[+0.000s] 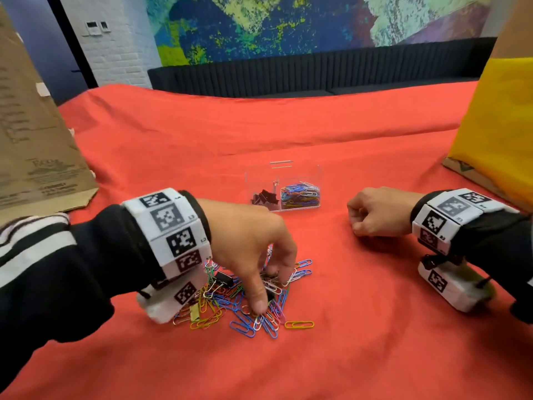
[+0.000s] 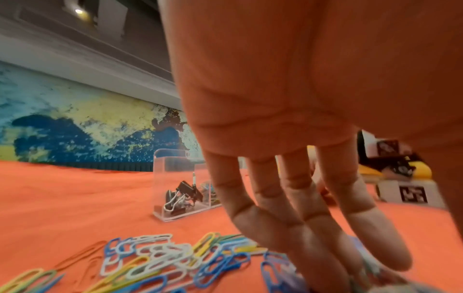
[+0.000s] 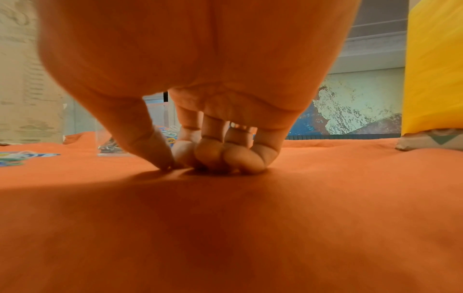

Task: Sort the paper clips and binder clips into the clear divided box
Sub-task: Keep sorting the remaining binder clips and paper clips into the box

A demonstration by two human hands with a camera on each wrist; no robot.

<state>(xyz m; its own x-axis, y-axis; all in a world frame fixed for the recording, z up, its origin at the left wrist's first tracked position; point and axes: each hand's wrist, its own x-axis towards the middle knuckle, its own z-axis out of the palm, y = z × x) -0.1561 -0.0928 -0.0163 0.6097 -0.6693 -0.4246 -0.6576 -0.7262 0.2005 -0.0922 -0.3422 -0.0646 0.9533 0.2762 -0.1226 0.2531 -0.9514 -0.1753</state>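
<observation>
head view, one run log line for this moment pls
left hand: reaching into clip pile | right hand: fisted on red cloth, empty | divided box: binder clips left, paper clips right

Even indoor light fills the head view, whose edges bow outward. Both wrist views blur up close, and the right hand (image 3: 200,83) casts a broad dark shadow over the red cloth (image 3: 225,228).

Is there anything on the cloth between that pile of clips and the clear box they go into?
Nothing visible. Bare red cloth lies between the pile and the box, whose top looks open. The left hand is over the pile; the right hand rests as a fist off to the side.
</observation>
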